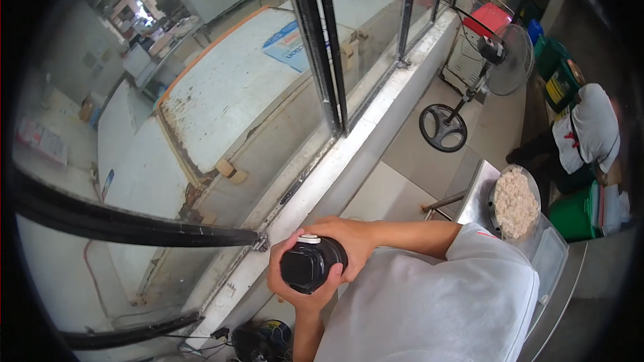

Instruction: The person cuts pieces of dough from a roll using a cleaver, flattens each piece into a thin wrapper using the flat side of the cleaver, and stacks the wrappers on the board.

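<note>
Between my two hands is a black container (pixel 302 268) with a squarish dark top and a small white piece at its upper edge. My left hand (pixel 288 291) wraps round its lower left side, fingers curled. My right hand (pixel 352 241) is closed round the upper right side. Both hands are near a white window ledge (pixel 362 127). What the container holds is hidden.
A bowl of pale, lumpy food (pixel 515 202) stands on a metal table (pixel 476 194) at the right. Beyond are a standing fan (pixel 493 50), a person in a white shirt (pixel 596 124) and a green bin (pixel 578 211). Black-framed windows (pixel 329 47) rise at the left.
</note>
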`<state>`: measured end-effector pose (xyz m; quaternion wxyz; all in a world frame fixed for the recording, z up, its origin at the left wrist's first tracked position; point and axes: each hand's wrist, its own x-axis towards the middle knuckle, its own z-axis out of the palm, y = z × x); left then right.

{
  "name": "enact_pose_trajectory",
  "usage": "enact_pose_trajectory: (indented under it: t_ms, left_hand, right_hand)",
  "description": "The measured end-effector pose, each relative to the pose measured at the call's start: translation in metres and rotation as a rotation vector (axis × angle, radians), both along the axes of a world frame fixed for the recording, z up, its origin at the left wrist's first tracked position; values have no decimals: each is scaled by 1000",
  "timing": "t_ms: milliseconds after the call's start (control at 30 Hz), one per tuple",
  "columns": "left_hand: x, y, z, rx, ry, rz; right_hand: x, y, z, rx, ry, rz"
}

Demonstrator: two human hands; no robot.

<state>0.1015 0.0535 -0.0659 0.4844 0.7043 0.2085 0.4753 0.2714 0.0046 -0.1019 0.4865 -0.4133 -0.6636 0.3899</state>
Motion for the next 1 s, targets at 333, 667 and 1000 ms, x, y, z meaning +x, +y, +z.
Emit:
enact_pose_trajectory:
  t_ms: [333,667,1000]
  left_hand:
    - [103,9,-14,46,72,-208]
    - [352,13,-81,15,51,-326]
    - [445,19,-97,68,535,-614]
  right_hand:
    - [110,-7,-20,94,17,31]
    - [379,-57,-92,25,-5,-596]
    - [693,-20,-164,142,-45,-1644]
